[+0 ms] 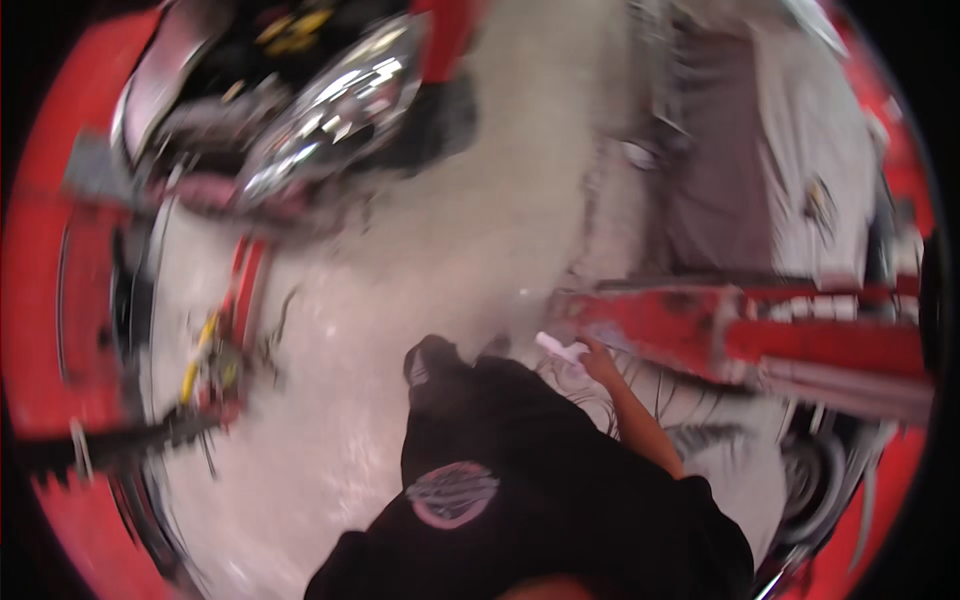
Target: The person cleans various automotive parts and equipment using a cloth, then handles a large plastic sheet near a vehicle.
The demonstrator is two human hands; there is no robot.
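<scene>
Blurred by motion, my right hand (597, 362) is at the end of my bent right arm, low on the right of the picture. Its fingers close on a white tube-shaped object (560, 348), one end of which sticks out to the left; I cannot make out its exact kind. A scuffed red steel beam (650, 318) runs just beyond this hand and off to the right. No part of my left hand shows; only my black shirt (540, 480) fills that side of my body.
A vehicle's shiny headlight (340, 110) juts out at the upper left beside an opened engine bay. Red-and-yellow equipment (215, 360) stands on the left floor. A dark cover and pale cloth (810, 150) hang at the upper right. Thin cables (680, 385) and a wheel (815, 475) lie at the lower right.
</scene>
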